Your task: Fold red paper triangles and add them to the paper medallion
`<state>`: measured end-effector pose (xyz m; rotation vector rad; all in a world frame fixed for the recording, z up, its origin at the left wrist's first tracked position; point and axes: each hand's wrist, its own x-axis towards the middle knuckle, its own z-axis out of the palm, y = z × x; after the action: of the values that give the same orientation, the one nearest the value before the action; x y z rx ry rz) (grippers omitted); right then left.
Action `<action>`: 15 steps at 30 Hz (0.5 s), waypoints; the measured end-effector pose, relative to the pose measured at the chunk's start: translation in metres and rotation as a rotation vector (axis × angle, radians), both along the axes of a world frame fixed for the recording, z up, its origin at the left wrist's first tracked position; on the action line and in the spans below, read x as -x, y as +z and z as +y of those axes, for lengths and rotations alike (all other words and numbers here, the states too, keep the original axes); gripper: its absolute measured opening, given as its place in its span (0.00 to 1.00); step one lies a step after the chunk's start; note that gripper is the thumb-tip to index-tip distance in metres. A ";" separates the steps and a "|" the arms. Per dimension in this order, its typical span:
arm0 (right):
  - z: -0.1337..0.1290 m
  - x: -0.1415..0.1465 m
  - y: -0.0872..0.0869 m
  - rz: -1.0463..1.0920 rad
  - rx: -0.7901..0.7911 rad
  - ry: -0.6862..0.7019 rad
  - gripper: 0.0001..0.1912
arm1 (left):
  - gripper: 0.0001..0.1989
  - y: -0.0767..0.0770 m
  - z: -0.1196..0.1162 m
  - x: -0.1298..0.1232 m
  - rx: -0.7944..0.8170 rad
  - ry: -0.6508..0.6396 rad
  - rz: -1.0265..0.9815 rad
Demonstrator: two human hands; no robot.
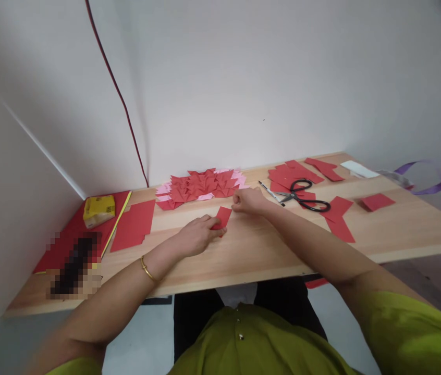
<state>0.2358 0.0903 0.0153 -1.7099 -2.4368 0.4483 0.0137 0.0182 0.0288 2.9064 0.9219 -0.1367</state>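
A small folded piece of red paper [223, 214] is on the table in front of me. My left hand [199, 235] grips its lower left part between thumb and fingers. Just past the paper's upper right corner, my right hand [249, 201] is closed, its fingers curled in; whether anything is in them is hidden. Behind both hands lies a cluster of pointed folded red and pink paper pieces [200, 186]. Black-handled scissors [293, 196] and a pen [271, 193] lie to the right of my right hand.
Loose red paper pieces [340, 219] and a red stack [289, 174] lie at right, near a white strip [359, 169] and a purple strap [416, 165]. At left are red sheets [134, 224] and a yellow packet [99, 210]. A cable [121, 96] hangs along the wall.
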 end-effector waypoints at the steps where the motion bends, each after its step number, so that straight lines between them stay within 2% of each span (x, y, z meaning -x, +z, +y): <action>1: 0.002 -0.002 0.000 0.002 -0.008 -0.011 0.09 | 0.23 0.000 0.000 0.000 -0.010 -0.004 0.005; 6: -0.004 0.002 -0.002 0.030 -0.008 0.087 0.12 | 0.23 -0.003 -0.001 0.000 -0.040 -0.016 -0.008; 12: -0.006 0.000 0.000 0.018 -0.060 -0.006 0.11 | 0.24 -0.013 -0.006 0.010 -0.079 -0.015 -0.029; 15: -0.014 0.006 -0.001 0.040 -0.043 0.116 0.12 | 0.25 -0.018 -0.009 0.017 -0.081 -0.050 -0.083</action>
<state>0.2294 0.0765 0.0142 -1.5337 -2.5069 0.4362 -0.0036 0.0092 0.0104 2.9845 0.8621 0.0180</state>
